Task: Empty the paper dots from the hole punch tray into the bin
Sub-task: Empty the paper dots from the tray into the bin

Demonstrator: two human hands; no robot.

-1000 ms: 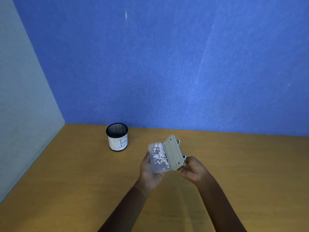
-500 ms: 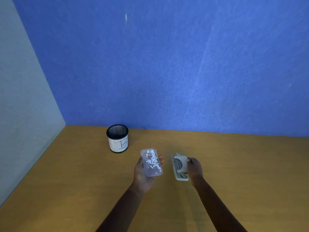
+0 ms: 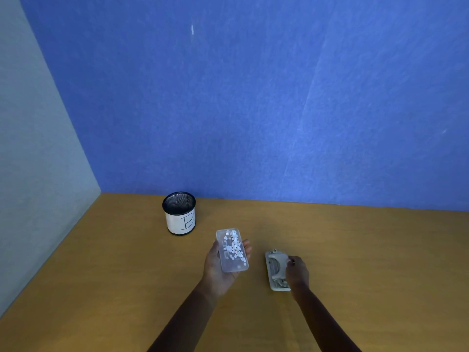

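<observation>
My left hand (image 3: 218, 270) holds a clear plastic hole punch tray (image 3: 232, 251) flat, open side up, with white paper dots (image 3: 234, 245) scattered inside. The grey hole punch (image 3: 275, 271) lies on the wooden desk to the right of the tray, and my right hand (image 3: 297, 271) rests on its right side with fingers curled on its handle. The bin (image 3: 179, 212), a black mesh cup with a white label marked "B", stands upright on the desk, up and to the left of the tray and apart from it.
The wooden desk (image 3: 101, 275) runs to a blue wall (image 3: 253, 110) at the back and a grey panel (image 3: 30, 161) on the left. The bin stands near that back left corner.
The tray came off the hole punch and moved left in my left hand. My right hand lowered the hole punch onto the desk to the right.
</observation>
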